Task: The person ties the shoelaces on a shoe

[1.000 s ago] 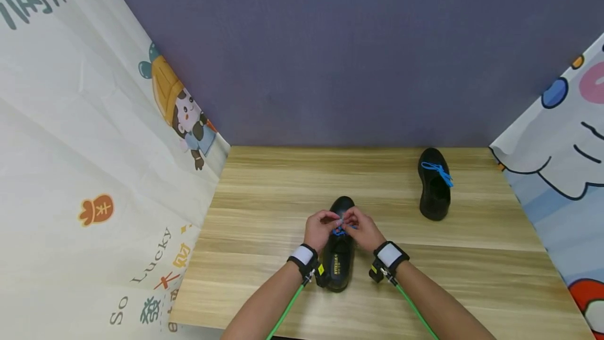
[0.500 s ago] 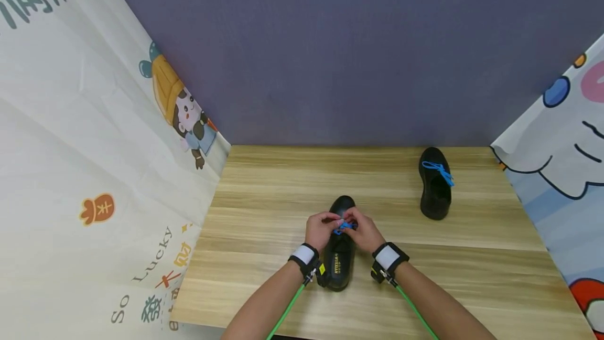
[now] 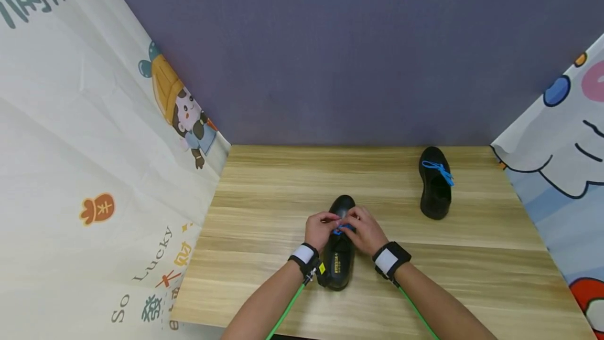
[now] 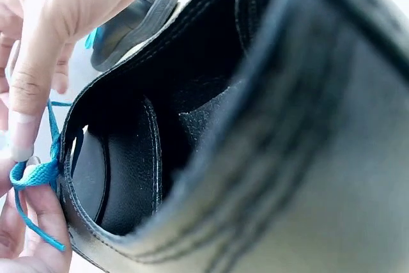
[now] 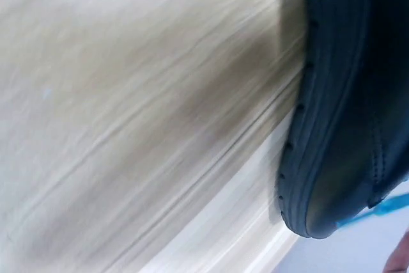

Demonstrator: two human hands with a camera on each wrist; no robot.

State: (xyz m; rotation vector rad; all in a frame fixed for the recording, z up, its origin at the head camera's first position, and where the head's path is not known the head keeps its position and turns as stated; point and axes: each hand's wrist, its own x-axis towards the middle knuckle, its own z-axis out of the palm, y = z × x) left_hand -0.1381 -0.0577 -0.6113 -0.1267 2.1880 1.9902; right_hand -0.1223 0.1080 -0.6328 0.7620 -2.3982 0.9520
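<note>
A black leather shoe (image 3: 337, 277) lies on the wooden tabletop, toe pointing away from me. Both hands meet over its front, at the blue shoelace (image 4: 39, 174). My left hand (image 3: 318, 231) comes from the left and pinches the lace between thumb and fingers. From the other side my right hand (image 3: 369, 233) also pinches it, thumb and index fingertip together. In the left wrist view the lace forms a small loop at the shoe's opening, and one loose end hangs down. The right wrist view shows mostly the shoe's sole edge (image 5: 319, 113), with a fingertip at the lower corner.
A second black shoe (image 3: 435, 204), its blue lace (image 3: 439, 169) tied in a bow, stands at the back right of the table (image 3: 264, 182). A grey-purple panel (image 3: 330, 56) rises behind the table. Printed cloths (image 3: 155, 209) hang at both sides.
My right hand has shifted slightly and its wrist has turned, so its camera is now hidden beneath. The blue lace moved between the fingertips. The left hand and both shoes stay nearly still.
</note>
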